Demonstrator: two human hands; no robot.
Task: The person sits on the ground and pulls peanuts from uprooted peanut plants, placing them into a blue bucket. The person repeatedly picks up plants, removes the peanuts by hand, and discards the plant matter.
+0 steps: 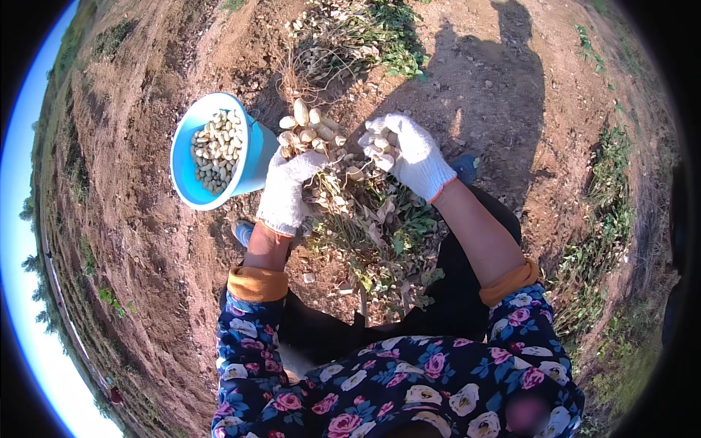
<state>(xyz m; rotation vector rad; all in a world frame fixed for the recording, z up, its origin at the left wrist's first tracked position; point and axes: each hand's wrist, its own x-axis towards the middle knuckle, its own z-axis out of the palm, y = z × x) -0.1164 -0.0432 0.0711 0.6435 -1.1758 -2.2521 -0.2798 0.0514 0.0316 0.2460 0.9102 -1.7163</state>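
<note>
My left hand (290, 189), in a white knitted glove, grips an uprooted peanut plant by its base. A cluster of pale peanut pods (309, 128) sticks out above that thumb, and the leafy stems (378, 219) hang down between my legs. To its right, my right hand (408, 150), gloved the same way, has its fingers curled around several loose pods (383, 143). A small gap separates the two hands. Left of my left hand a light blue bucket (257, 150) leans in view, partly filled with picked peanuts (216, 148).
A heap of uprooted peanut plants (350, 44) lies on the soil beyond my hands. Green plants (591, 235) line the right side. My blue shoes (242, 232) show at either side of the hanging stems. Dry brown earth (142, 180) stretches off left.
</note>
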